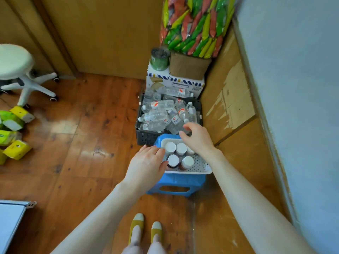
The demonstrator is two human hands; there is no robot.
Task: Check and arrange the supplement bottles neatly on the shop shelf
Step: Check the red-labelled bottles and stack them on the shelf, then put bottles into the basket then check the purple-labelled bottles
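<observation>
Several brown supplement bottles with white caps (180,148) stand upright in a white perforated basket (200,166) on a blue plastic stool (176,182). My left hand (146,165) lies over the basket's left rim, its fingers loosely bent and its thumb touching the near-left bottle (173,160). My right hand (197,137) hovers over the basket's far right corner with fingers bent downward and nothing in them. Part of the basket's left side is hidden under my left hand.
A dark crate (146,137) heaped with clear water bottles (161,114) sits just behind the stool. Beyond it stand a white carton (174,83), a green can (159,59) and a bag of coloured packets (194,24). A wheeled stool (16,68) and yellow-green packs (16,136) lie left.
</observation>
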